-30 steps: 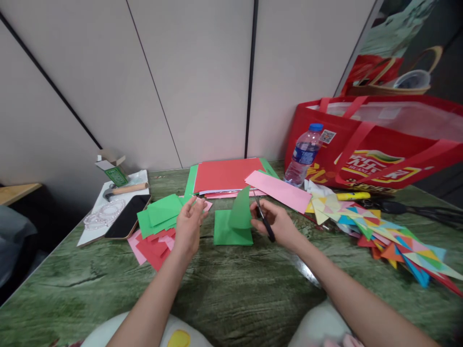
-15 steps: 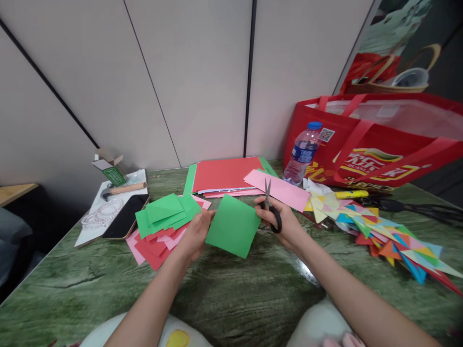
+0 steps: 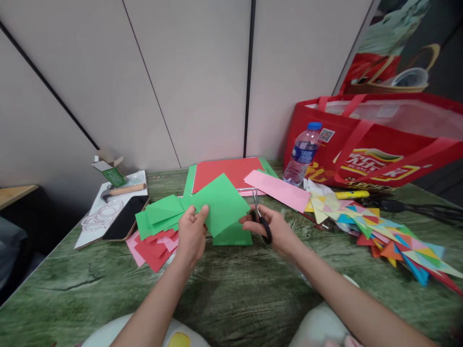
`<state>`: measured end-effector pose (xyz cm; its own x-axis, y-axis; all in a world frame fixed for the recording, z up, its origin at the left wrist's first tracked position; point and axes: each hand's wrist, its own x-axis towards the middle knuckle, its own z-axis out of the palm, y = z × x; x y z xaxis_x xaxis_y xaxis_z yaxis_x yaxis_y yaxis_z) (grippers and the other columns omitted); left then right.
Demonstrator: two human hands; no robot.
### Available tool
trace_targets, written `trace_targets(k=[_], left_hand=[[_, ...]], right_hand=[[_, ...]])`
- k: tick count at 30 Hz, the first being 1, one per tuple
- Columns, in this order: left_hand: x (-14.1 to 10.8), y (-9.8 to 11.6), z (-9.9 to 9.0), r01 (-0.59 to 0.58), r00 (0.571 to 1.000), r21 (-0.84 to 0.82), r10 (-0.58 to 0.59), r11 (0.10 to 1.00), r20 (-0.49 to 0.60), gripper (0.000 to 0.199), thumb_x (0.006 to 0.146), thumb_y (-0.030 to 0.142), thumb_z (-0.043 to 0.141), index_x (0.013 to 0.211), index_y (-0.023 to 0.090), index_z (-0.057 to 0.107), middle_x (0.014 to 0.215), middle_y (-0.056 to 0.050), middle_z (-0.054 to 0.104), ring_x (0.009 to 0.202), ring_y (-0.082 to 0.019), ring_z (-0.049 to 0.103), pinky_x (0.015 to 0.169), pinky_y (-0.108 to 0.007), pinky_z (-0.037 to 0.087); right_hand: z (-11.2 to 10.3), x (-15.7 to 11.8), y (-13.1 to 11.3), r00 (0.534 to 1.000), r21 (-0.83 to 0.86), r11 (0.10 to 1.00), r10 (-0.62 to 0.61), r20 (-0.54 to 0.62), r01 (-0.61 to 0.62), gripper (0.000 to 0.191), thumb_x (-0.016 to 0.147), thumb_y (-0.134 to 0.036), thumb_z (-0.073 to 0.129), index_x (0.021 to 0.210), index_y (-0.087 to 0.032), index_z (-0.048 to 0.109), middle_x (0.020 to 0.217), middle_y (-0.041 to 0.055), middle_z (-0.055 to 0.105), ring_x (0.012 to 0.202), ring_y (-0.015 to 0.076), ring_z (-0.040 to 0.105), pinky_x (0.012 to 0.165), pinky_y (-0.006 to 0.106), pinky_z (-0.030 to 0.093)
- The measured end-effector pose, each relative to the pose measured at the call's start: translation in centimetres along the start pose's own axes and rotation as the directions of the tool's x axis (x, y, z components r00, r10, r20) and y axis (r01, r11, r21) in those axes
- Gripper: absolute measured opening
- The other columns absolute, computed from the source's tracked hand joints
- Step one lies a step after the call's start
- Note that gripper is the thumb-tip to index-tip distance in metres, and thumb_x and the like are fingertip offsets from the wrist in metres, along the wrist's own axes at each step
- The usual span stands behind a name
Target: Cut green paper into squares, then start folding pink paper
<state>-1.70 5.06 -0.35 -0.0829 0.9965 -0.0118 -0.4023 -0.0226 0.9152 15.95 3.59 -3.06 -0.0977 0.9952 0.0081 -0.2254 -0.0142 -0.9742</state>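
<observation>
My left hand (image 3: 193, 231) pinches a green paper sheet (image 3: 222, 205) by its lower left edge, thumb on top. Black-handled scissors (image 3: 261, 221) are in my right hand (image 3: 273, 229), blades pointing up and slightly parted. The fingertips of that hand are at the right corner of the green paper. Below it a second green piece (image 3: 233, 236) shows, partly covered; whether a hand holds it is unclear. Left of my left hand, green pieces (image 3: 162, 212) lie on red and pink pieces (image 3: 154, 250).
Behind are a red sheet stack (image 3: 224, 171) and a pink strip (image 3: 278, 190). A water bottle (image 3: 302, 154), a red bag (image 3: 361, 144) and colourful folded papers (image 3: 394, 236) stand or lie right. At left are a phone (image 3: 126, 217), a hammer (image 3: 125, 190) and a small box (image 3: 110, 171).
The green sheet has moved up and left and turned, and a second green piece now shows beneath it. My right hand has shifted left with the scissors. My left thumb now presses on the sheet.
</observation>
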Motion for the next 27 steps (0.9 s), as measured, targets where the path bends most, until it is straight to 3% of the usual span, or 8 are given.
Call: trace_targets(k=[3,7,12,15,22,27], left_hand=[[-0.4,-0.1,0.2,0.008,0.998,0.035,-0.01,0.999,0.055,0.024,0.061,0.029,0.07,0.077,0.017,0.057,0.067,0.001,0.063,0.053,-0.009,0.054,0.052,-0.02,0.038],[-0.9,-0.2,0.5,0.067,0.992,0.101,-0.077,0.993,0.098,0.025,0.06,0.027,0.07,0.082,0.017,0.062,0.078,-0.002,0.067,0.057,-0.009,0.055,0.051,-0.019,0.038],[-1.2,-0.1,0.4,0.064,0.966,0.338,-0.143,0.939,0.215,0.024,0.058,0.025,0.071,0.08,0.015,0.066,0.075,-0.003,0.067,0.066,-0.015,0.058,0.063,-0.026,0.045],[-1.2,0.0,0.2,0.049,0.943,0.432,-0.184,0.9,0.278,0.024,0.059,0.027,0.07,0.079,0.015,0.067,0.074,-0.004,0.066,0.066,-0.017,0.058,0.061,-0.027,0.046],[-0.8,-0.2,-0.3,0.03,0.982,0.381,-0.097,0.924,0.159,0.019,0.054,0.031,0.073,0.058,0.016,0.063,0.054,0.0,0.06,0.056,-0.015,0.055,0.049,-0.023,0.041],[-0.8,-0.2,-0.1,0.018,0.992,0.265,-0.051,0.964,0.118,0.021,0.058,0.032,0.071,0.067,0.014,0.065,0.062,-0.002,0.065,0.057,-0.013,0.056,0.053,-0.023,0.043]], right_hand=[[0.4,-0.2,0.1,0.999,-0.024,0.999,-0.043,0.007,0.043,0.036,0.054,-0.034,0.076,0.079,-0.018,0.056,0.07,-0.0015,0.063,0.063,0.0123,0.055,0.06,0.025,0.042],[0.3,0.1,0.1,0.984,0.013,0.992,-0.119,-0.132,0.122,0.042,0.053,-0.036,0.075,0.086,-0.019,0.056,0.073,-0.0018,0.061,0.063,0.0123,0.054,0.059,0.025,0.042],[-0.6,0.5,0.1,0.892,0.023,0.968,-0.221,-0.395,0.25,0.038,0.054,-0.032,0.075,0.085,-0.02,0.057,0.067,-0.0037,0.056,0.059,0.0104,0.051,0.057,0.024,0.042],[-0.9,0.5,-0.1,0.864,-0.014,0.956,-0.27,-0.426,0.292,0.037,0.055,-0.03,0.075,0.086,-0.02,0.056,0.069,-0.0024,0.058,0.061,0.0109,0.053,0.06,0.025,0.043],[-0.5,-0.1,-0.9,0.886,-0.135,0.951,-0.31,-0.345,0.279,0.037,0.055,-0.029,0.075,0.085,-0.02,0.056,0.069,-0.0002,0.061,0.066,0.0142,0.058,0.064,0.028,0.045],[-0.7,0.1,-0.7,0.86,-0.091,0.949,-0.311,-0.405,0.301,0.037,0.059,-0.032,0.072,0.089,-0.02,0.054,0.068,-0.0015,0.061,0.061,0.0123,0.056,0.061,0.026,0.044]])
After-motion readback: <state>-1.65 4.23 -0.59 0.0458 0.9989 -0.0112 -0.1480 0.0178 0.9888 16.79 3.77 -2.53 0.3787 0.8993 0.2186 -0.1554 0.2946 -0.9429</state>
